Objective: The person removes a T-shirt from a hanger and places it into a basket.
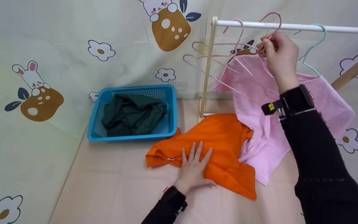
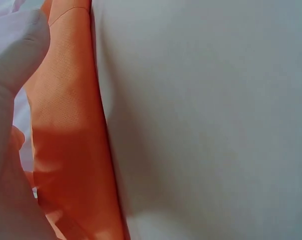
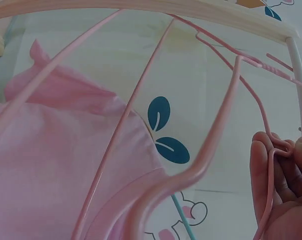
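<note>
My right hand grips a pink wire hanger just below its hook, at the height of the white rail. In the right wrist view, the fingers curl round the hanger's neck. Spread flat, my left hand rests on an orange shirt lying on the table. Another pink hanger hangs on the rail to the left of the right hand. A pink shirt hangs from a mint-green hanger, its lower part behind the orange shirt.
A blue basket holding dark green cloth stands left of the orange shirt. The rack has a white rail and a wooden post. A patterned curtain lines the back and left of the beige table.
</note>
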A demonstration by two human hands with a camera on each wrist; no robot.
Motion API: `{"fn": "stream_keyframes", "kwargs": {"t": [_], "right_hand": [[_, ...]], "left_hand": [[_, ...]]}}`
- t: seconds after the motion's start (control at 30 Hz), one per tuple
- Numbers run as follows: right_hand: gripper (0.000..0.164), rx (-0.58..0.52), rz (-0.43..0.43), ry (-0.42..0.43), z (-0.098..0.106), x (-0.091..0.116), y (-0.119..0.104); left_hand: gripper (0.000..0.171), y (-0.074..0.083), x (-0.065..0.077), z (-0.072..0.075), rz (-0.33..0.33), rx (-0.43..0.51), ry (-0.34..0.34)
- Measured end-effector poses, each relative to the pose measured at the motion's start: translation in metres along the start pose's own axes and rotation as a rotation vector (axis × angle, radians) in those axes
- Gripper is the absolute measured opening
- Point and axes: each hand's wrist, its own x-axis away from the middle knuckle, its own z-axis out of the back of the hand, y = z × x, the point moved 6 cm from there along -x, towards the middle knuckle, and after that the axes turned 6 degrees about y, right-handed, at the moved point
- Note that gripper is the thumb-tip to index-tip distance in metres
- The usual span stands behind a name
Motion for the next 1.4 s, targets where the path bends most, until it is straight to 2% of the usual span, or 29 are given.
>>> {"fn": "stream_keyframes", "kwargs": {"t": [0.27,0.43,0.6,0.73,0.87,1.0,1.13,1.27,1.4], "right_hand": [[0.029,0.135,0.013,-0.139,-0.006,0.008,0.008],[0.042,0.223,0.028,-0.239,-0.001,0.014,0.017],[0.054,0.278,0.110,-0.334,0.008,0.025,0.022],[0.063,0.302,0.198,-0.402,0.015,0.036,0.028],[0.062,0.320,0.284,-0.392,0.024,0.045,0.033],[0.061,0.311,0.327,-0.392,0.037,0.054,0.041],[0.062,0.335,0.342,-0.404,0.051,0.069,0.054],[0.062,0.334,0.363,-0.371,0.066,0.083,0.062],[0.060,0.300,0.387,-0.339,0.081,0.096,0.068]], "left_hand": [[0.127,0.001,-0.016,0.001,0.065,0.016,-0.008],[0.134,-0.006,-0.027,0.002,0.101,-0.029,-0.011],[0.138,-0.016,-0.036,-0.001,0.158,-0.043,-0.079],[0.138,-0.021,-0.038,-0.008,0.188,-0.041,-0.123],[0.134,-0.021,-0.036,-0.012,0.192,-0.024,-0.121],[0.117,-0.022,-0.035,-0.011,0.183,0.005,-0.066],[0.085,-0.023,-0.034,-0.010,0.175,-0.004,0.026],[0.048,-0.024,-0.035,-0.007,0.179,-0.031,0.127],[0.024,-0.025,-0.038,-0.003,0.183,-0.047,0.166]]}}
